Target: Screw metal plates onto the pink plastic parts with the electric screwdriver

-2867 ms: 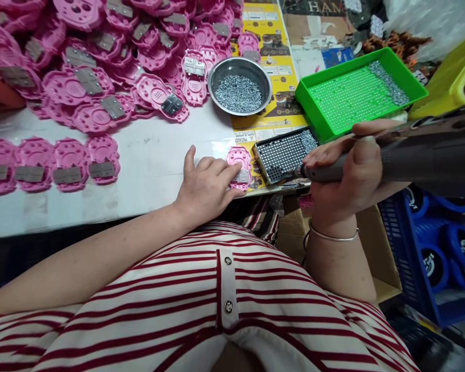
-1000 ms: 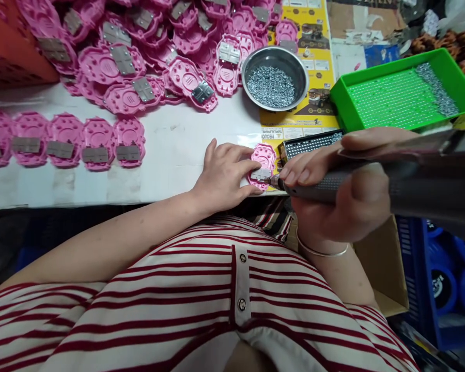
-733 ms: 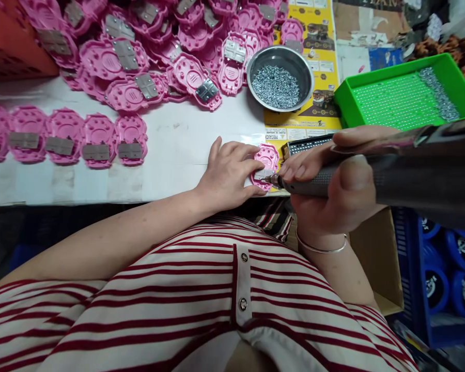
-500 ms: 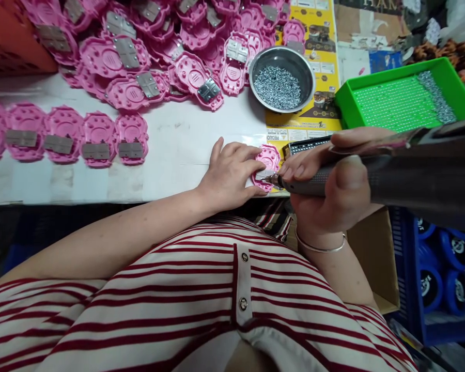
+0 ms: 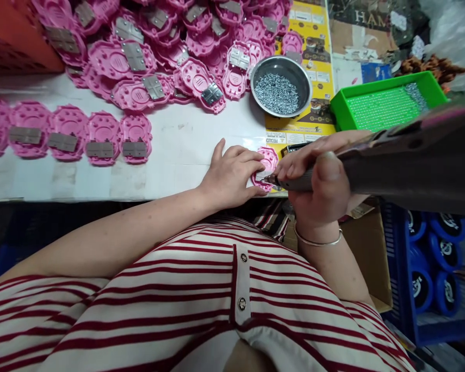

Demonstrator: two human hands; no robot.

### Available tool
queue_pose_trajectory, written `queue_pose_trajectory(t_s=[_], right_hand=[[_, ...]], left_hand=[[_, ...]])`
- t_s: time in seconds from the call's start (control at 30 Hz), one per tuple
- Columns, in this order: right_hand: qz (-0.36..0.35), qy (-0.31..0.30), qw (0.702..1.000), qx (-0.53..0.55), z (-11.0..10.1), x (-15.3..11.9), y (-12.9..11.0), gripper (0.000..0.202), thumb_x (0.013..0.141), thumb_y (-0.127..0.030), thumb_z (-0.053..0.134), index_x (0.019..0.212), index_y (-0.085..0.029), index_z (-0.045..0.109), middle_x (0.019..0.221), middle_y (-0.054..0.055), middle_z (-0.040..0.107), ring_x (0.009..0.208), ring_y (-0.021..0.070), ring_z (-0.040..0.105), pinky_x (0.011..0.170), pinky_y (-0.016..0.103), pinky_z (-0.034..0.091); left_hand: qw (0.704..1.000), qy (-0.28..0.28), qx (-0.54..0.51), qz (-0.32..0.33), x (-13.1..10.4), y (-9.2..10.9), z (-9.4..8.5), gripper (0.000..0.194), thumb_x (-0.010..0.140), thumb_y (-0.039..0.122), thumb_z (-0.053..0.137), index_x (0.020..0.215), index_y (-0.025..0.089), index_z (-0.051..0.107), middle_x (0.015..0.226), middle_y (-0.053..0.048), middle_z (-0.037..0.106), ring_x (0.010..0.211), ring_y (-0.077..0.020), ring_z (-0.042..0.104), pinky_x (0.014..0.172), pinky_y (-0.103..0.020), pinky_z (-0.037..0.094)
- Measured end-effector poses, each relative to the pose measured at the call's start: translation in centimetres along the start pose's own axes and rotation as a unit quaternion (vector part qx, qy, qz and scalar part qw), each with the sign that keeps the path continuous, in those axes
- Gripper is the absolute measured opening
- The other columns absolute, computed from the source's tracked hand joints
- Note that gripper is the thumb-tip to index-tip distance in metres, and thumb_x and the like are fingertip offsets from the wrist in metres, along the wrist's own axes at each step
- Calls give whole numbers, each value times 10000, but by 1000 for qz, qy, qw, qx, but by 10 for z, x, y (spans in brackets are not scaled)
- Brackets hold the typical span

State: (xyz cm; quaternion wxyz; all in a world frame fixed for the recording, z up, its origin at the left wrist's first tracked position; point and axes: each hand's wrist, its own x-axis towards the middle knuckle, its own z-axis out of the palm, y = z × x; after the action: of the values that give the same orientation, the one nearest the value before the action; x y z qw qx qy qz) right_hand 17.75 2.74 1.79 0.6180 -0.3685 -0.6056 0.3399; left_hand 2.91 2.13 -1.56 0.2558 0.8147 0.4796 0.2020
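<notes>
My left hand [image 5: 232,175] grips the left side of a pink plastic piece [image 5: 268,157] at the table's front edge, fingers along its rim. Wrapped in my right hand [image 5: 321,181] is a dark grey power screwdriver [image 5: 403,165], lying nearly level from the right. Its tip meets the grey metal plate on the pink piece; the exact contact spot is too small to make out. Behind them stands a steel bowl [image 5: 281,87] of small screws. Several like pink pieces with grey plates form a row [image 5: 136,138] at the left.
A large heap of pink pieces [image 5: 197,77] covers the back, beside a red crate [image 5: 19,41]. At the right are a green tray [image 5: 387,103] and a dark perforated strip, partly hidden. Below the table's edge stand a cardboard box [image 5: 366,253] and a blue crate [image 5: 401,279].
The camera view has shifted slightly. The screwdriver's rear has swung a little, and my right hand has tilted with it. My left hand keeps its hold on the pink piece.
</notes>
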Motion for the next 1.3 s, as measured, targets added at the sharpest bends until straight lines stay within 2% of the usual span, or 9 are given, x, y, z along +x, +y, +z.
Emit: queue_pose_trajectory(t_s=[0.1,0.23,0.33,0.47,0.73,1.0,1.13,1.3], right_hand=[[-109,74,989,68,-5,5,-13,178,812,-417,646,952,-308,665,535,-71,451,393,94,439,398,267,441],[-134,147,979,47,-27,10,-25,140,831,-318,554,880,-220,642,527,-64,445,403,82,416,410,256,419],[-149,194,969,-34,-43,8,-22,99,826,-323,537,869,-244,577,503,-78,389,371,82,350,385,263,362],[-143,225,961,-79,-50,4,-13,112,821,-341,553,887,-251,562,516,-73,381,381,93,376,398,275,375],[-162,205,965,-35,-55,4,-7,94,819,-269,589,895,-236,634,514,-64,468,386,95,431,385,276,402],[-181,204,962,1,-55,6,-7,91,833,-256,600,888,-216,661,497,-70,457,376,68,397,370,225,386],[-158,201,966,39,-45,7,-23,148,833,-247,514,825,-221,660,490,-71,440,380,66,386,389,220,412],[-103,139,982,77,-19,6,-32,101,847,-298,536,855,-269,632,560,-66,447,438,60,434,446,229,481]], left_hand=[[1000,15,-1,3,-2,-2,3,416,791,499,755,1118,247,710,1327,-63,652,1264,-338,498,1178,-702,125],[1000,28,-1,7,-5,-5,6,442,779,562,744,1106,267,714,1312,-63,661,1239,-342,515,1171,-700,140],[999,38,5,7,-7,-7,8,464,769,598,737,1092,266,717,1306,-68,663,1221,-347,524,1166,-689,159],[999,43,9,9,-8,-7,10,489,792,655,680,1098,276,716,1303,-66,661,1215,-347,525,1156,-682,178],[999,36,23,13,-10,-8,8,498,799,651,676,1111,264,708,1306,-73,658,1227,-348,524,1151,-692,175],[999,33,17,10,-9,-8,9,461,787,604,716,1118,284,705,1312,-65,654,1232,-347,517,1150,-694,169],[1000,28,3,1,-7,-8,7,469,758,588,750,1111,281,710,1315,-62,652,1248,-350,501,1157,-700,148],[1000,4,4,-11,-1,-6,2,435,740,534,786,1076,268,715,1311,-53,642,1264,-349,481,1163,-687,152]])
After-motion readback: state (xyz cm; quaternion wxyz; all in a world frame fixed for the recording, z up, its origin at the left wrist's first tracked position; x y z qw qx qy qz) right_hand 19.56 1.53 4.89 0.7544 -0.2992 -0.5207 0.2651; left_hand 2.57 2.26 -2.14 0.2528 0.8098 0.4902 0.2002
